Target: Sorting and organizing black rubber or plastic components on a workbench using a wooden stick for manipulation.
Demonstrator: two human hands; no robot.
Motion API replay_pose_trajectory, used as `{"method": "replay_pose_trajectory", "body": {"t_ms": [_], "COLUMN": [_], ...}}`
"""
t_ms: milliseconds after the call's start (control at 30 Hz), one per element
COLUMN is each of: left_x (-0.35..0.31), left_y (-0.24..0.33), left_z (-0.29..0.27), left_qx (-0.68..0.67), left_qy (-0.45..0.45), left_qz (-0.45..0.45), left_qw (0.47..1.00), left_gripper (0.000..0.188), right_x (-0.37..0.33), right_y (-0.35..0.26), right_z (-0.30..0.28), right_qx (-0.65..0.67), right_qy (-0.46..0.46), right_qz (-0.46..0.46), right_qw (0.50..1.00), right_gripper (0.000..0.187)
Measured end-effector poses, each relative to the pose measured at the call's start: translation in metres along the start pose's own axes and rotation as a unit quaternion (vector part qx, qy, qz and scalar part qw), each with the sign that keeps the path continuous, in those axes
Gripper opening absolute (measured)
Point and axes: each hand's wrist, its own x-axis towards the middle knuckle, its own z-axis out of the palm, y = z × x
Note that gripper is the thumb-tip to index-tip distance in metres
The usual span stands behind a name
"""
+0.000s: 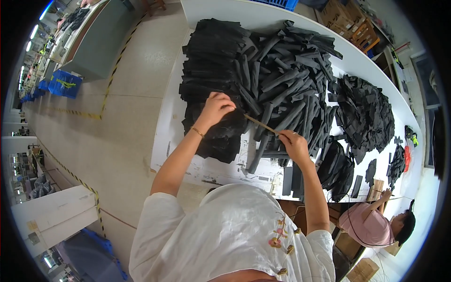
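Note:
My right hand (pixel 295 144) is closed around one end of a thin, light brown stick (pixel 261 124). The stick's far end points left, toward my left hand (pixel 218 110); what is at its tip is too dark to make out. My left hand is over a layered stack of flat black pieces (pixel 209 70), its fingers pinched together. Anything between those fingertips cannot be told apart from the black below. Right of the stack lies a loose heap of rolled or folded black strips (pixel 296 84), partly under the stick and my right hand.
Everything black lies on a long white table (pixel 170 136). Farther right are a heap of small black pieces (pixel 366 117) and a black bag-like bundle (pixel 336 167). A person in pink (pixel 369 223) sits at the right end. Blue crates (pixel 65 84) stand at left.

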Motion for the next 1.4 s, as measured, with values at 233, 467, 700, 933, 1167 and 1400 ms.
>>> {"method": "replay_pose_trajectory", "body": {"t_ms": [233, 467, 700, 933, 1167, 1400], "left_x": [-0.013, -0.059, -0.05, -0.032, -0.041, -0.033], "left_y": [0.105, 0.095, 0.105, 0.094, 0.08, 0.093], "left_z": [-0.001, 0.058, 0.056, 0.04, 0.058, 0.072], "left_qx": [0.044, -0.776, -0.719, -0.687, -0.644, -0.682], "left_qy": [0.253, 0.245, 0.298, 0.336, 0.309, 0.243], "left_qz": [0.03, -0.337, -0.396, -0.394, -0.415, -0.438], "left_qw": [0.966, 0.474, 0.488, 0.511, 0.564, 0.533], "left_gripper": [0.033, 0.021, 0.019, 0.015, 0.017, 0.023], "right_x": [0.0, -0.012, -0.036, -0.077, -0.126, -0.137], "right_y": [-0.025, -0.068, -0.079, -0.074, -0.076, -0.093], "right_z": [0.065, 0.108, 0.122, 0.11, 0.069, 0.023], "right_qx": [0.216, 0.172, 0.104, 0.073, 0.059, 0.061], "right_qy": [-0.003, 0.075, 0.107, 0.023, -0.048, -0.048], "right_qz": [0.052, 0.034, 0.04, 0.089, 0.073, 0.11], "right_qw": [0.975, 0.982, 0.988, 0.993, 0.994, 0.991], "right_gripper": [0.022, 0.013, 0.009, 0.006, 0.008, 0.008]}}
